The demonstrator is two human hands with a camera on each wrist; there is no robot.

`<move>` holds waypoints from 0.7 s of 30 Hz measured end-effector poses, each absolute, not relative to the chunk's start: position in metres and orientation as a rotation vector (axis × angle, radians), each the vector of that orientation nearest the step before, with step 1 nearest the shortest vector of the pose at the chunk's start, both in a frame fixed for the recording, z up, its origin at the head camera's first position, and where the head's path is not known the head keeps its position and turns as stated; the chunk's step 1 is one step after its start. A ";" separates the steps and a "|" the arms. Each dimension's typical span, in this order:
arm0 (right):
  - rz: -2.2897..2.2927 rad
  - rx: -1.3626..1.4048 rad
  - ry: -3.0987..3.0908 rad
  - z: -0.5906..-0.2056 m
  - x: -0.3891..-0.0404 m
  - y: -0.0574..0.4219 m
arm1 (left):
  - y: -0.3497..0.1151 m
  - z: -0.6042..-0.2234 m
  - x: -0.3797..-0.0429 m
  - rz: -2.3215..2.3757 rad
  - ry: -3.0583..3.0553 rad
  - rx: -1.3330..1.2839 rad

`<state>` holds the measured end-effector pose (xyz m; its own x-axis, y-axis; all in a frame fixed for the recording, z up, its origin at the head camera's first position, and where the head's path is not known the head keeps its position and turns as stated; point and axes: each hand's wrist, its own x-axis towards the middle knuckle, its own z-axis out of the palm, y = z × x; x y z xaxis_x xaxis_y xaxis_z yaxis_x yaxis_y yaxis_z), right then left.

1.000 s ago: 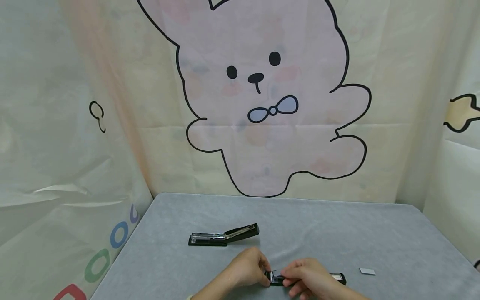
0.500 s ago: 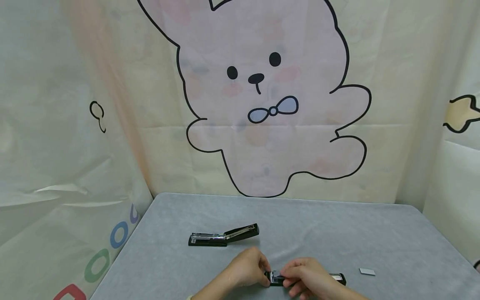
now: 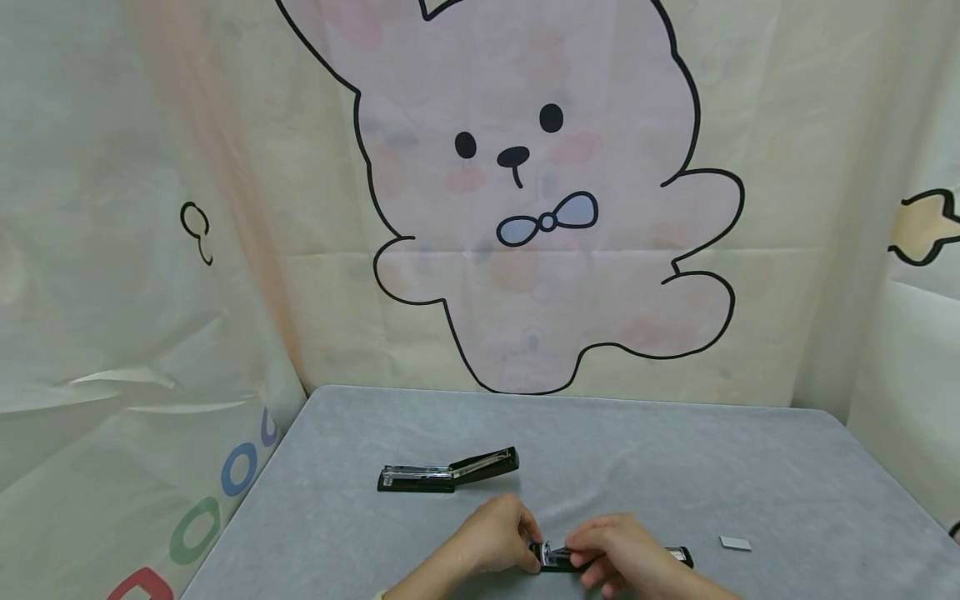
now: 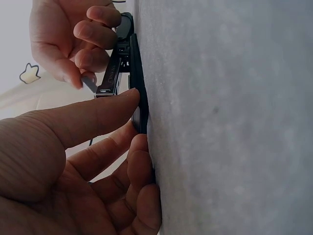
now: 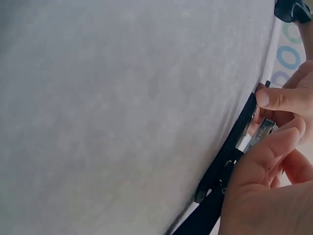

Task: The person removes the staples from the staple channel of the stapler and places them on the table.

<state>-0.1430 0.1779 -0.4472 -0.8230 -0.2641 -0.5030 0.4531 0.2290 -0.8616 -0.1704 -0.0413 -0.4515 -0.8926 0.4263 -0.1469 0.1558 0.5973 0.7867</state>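
A black stapler (image 3: 557,561) lies opened out on the table, its metal staple channel (image 4: 110,76) lifted above the base. My left hand (image 3: 497,533) pinches the left end of its base between thumb and fingers. Over the stapler's middle, my right hand (image 3: 626,552) pinches a small grey strip (image 4: 89,84), apparently staples, beside the channel's end. Some right fingers lie against the stapler, and the hand hides its middle in the head view. From the right wrist, the channel (image 5: 262,131) shows between both hands.
A second black stapler (image 3: 416,479) lies opened out farther back on the left. One small pale grey strip (image 3: 735,543) rests on the grey table cloth (image 3: 637,458) at the right. Behind the table hangs a printed curtain (image 3: 600,292).
My right hand has shifted slightly right along the stapler, showing more of the metal near its left end. My left hand stays in place.
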 end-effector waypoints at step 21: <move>-1.719 0.108 1.908 -0.433 -0.137 0.213 | -0.041 -0.452 -0.171 1.176 2.484 0.456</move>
